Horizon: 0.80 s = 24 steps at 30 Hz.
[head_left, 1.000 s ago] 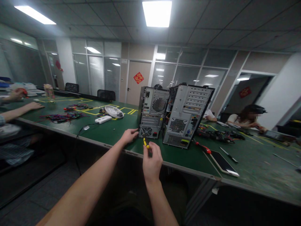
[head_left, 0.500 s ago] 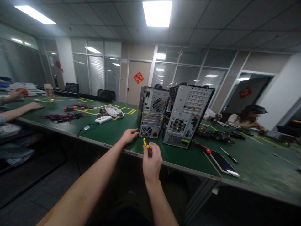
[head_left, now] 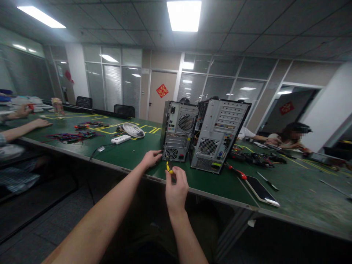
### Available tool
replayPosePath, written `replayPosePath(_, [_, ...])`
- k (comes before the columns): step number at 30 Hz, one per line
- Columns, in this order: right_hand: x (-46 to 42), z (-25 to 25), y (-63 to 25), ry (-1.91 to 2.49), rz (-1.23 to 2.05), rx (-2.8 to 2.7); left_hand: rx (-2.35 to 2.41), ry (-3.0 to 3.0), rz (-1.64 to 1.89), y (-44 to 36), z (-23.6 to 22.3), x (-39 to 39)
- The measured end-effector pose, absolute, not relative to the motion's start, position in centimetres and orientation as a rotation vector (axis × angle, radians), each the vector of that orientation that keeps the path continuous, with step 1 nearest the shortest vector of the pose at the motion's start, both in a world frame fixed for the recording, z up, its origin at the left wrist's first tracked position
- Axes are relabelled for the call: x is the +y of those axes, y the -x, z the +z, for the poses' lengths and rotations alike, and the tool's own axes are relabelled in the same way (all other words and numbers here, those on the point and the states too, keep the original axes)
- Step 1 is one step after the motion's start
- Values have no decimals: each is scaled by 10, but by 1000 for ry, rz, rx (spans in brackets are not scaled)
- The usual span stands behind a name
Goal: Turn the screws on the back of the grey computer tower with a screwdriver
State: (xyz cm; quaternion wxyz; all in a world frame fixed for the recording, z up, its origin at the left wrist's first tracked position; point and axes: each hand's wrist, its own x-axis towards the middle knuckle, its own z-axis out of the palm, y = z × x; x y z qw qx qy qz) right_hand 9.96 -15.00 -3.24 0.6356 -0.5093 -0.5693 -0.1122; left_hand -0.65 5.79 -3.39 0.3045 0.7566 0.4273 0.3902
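Observation:
Two open computer cases stand upright side by side, backs toward me. My left hand (head_left: 151, 159) is at the lower left corner of the left computer case (head_left: 178, 132), its fingers closed against the edge; the fingertips are partly hidden. Between thumb and fingers, my right hand (head_left: 177, 185) holds a yellow-and-black screwdriver (head_left: 169, 168). Its handle tilts up toward the lower left of that case's back panel, below and beside the round fan grille. Whether the tip sits on a screw is too small to tell. The right computer case (head_left: 217, 135) leans slightly and is untouched.
On the green table (head_left: 132, 157), a white power strip (head_left: 121, 139), a white basket (head_left: 133, 129) and bundled wires (head_left: 74, 136) lie left. Red-handled pliers (head_left: 239, 173), a phone (head_left: 262, 190), a pen (head_left: 267, 180) and black cables (head_left: 258, 158) lie right. Other people sit at both ends.
My right hand and the screwdriver have shifted slightly left, and the handle has turned a little in the fingers. My left hand stays put. At far right, a co-worker's arm has reached rightward.

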Motion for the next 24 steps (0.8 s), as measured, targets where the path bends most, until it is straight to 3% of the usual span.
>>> replayPosePath(24, [-150, -32, -102, 1174, -341, -1359, 1111, -1982, 1030, 7, -33, 56])
